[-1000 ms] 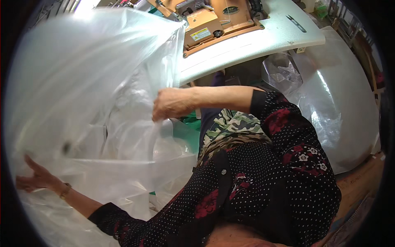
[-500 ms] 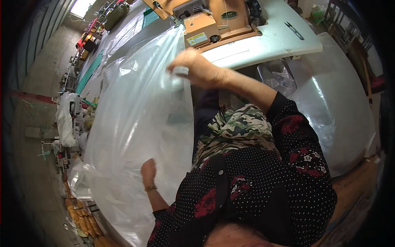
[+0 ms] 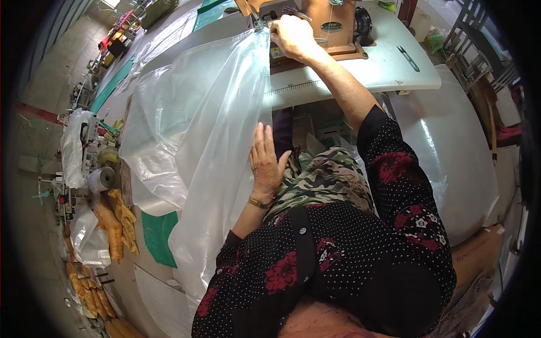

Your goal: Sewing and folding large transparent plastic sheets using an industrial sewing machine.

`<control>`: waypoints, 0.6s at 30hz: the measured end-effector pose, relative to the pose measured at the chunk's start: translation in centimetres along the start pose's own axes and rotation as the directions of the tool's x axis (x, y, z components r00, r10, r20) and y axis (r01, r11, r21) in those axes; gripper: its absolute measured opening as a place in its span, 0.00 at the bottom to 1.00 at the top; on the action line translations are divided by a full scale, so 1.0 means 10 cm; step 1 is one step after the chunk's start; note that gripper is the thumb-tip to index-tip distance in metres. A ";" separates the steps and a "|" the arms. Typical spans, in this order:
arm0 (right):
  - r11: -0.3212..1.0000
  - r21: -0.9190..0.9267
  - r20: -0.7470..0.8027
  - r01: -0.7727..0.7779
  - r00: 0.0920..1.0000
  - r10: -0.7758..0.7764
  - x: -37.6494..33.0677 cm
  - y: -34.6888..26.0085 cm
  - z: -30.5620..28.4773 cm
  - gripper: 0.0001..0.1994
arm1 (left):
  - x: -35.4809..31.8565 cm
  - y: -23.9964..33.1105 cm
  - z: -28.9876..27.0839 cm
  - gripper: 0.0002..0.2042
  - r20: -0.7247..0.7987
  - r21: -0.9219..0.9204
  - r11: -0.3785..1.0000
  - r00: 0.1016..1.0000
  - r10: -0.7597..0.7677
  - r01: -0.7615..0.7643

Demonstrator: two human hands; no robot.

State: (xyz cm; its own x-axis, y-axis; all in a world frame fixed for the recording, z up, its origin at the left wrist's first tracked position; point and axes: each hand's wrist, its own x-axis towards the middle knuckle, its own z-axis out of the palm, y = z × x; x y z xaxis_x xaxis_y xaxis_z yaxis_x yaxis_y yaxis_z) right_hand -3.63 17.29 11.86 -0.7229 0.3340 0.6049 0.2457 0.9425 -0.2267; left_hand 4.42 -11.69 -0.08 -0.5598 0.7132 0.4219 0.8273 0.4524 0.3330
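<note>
A large translucent plastic sheet (image 3: 208, 112) hangs in folds from the brown sewing machine (image 3: 332, 17) down over the left side of my lap. Its upper corner lies at the needle area. My left hand (image 3: 266, 160) is open, fingers stretched out against the sheet's right edge, thumb apart. Up at the machine, my right hand (image 3: 294, 38) has its fingers curled in just right of the needle area. What those fingers hold, if anything, is hidden.
The pale machine table (image 3: 372, 73) carries a ruler strip along its front edge and thread snips (image 3: 408, 58) at the right. Another plastic sheet (image 3: 445, 152) hangs at the right. A green cloth (image 3: 159, 236) and a grey roll (image 3: 102, 179) are at the left.
My right hand has moved up to the machine. My left hand has come up and right, opening flat against the sheet's edge. The sheet has drawn together, uncovering green cloth and floor at left.
</note>
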 end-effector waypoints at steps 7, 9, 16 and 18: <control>0.999 -0.032 -0.120 -0.038 0.992 0.034 0.09 -0.05 0.07 0.08 | 0.21 -0.36 0.24 0.28 -0.230 0.033 0.999 0.973 0.015 -0.008; 0.987 -0.131 -0.034 -0.089 0.996 0.085 0.14 -0.06 0.10 0.08 | 0.21 -0.41 0.20 0.20 -0.269 -0.030 0.999 0.962 -0.039 0.032; 0.995 -0.013 0.031 -0.100 0.994 0.101 -0.03 0.07 0.06 0.16 | 0.00 -0.39 0.06 0.14 -0.144 0.017 1.000 0.989 0.015 -0.013; 0.991 -0.032 0.090 -0.129 0.987 0.132 -0.03 -0.02 0.00 0.18 | -0.17 -0.38 0.01 0.17 0.015 0.075 0.997 1.000 -0.010 0.009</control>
State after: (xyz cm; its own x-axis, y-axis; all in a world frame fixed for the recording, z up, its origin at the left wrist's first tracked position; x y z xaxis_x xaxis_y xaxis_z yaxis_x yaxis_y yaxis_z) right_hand -3.46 16.98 11.79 -0.7394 0.4523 0.4987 0.3577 0.8914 -0.2782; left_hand 2.25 -14.58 -2.21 -0.5671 0.7166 0.4060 0.8236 0.4974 0.2724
